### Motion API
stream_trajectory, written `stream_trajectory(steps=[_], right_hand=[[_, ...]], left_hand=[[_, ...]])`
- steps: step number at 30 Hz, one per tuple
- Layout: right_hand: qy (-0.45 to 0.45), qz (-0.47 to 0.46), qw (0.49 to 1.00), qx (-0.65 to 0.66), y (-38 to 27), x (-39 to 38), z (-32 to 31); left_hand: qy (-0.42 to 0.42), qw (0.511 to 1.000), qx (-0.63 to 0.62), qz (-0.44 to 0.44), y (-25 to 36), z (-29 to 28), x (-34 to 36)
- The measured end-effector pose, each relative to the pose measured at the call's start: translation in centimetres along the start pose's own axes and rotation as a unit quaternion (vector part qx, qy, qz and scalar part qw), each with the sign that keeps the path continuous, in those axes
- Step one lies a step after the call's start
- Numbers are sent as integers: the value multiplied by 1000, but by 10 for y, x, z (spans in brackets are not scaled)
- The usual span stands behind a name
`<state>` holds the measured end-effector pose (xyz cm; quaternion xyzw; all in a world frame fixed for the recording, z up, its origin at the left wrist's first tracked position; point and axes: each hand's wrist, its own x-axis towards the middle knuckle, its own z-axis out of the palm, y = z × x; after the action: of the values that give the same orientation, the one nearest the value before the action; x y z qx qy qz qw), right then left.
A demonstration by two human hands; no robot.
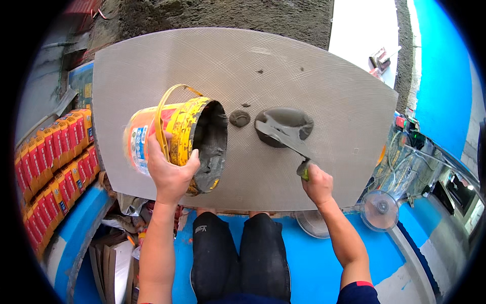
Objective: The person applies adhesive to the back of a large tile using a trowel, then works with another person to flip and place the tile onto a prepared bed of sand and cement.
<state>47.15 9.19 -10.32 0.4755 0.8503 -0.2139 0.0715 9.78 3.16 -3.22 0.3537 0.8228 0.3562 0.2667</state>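
A yellow plastic bucket lies tipped on its side, its mouth facing right, with grey mortar coating the inside. My left hand grips its rim near the yellow handle. In my right hand is a trowel with a greenish grip, its blade smeared with mortar. That blade rests against a mound of mortar on the large grey tile. A smaller blob of mortar sits between the mound and the bucket mouth. Fingers under the bucket are partly hidden.
Red and orange packages are stacked at the left. Rough grey mortar ground lies beyond the tile, beside a white panel. Two fans stand at the near right. Cardboard pieces lean at the lower left.
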Motion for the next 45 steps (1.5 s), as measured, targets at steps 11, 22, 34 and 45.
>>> stream_trajectory(steps=[11, 22, 34, 45], right_hand=[[6, -181, 979, -89, -167, 128, 12], [-364, -206, 908, -28, -196, 174, 21], [-415, -200, 855, 240, -185, 117, 29], [-246, -65, 939, 233, -49, 32, -20]], left_hand=[[-24, 999, -34, -10, -12, -12, -14], [1, 998, -64, 10, -25, -33, -26], [-4, 996, -89, -25, -20, -34, -22], [28, 997, -63, -29, -7, -23, -7]])
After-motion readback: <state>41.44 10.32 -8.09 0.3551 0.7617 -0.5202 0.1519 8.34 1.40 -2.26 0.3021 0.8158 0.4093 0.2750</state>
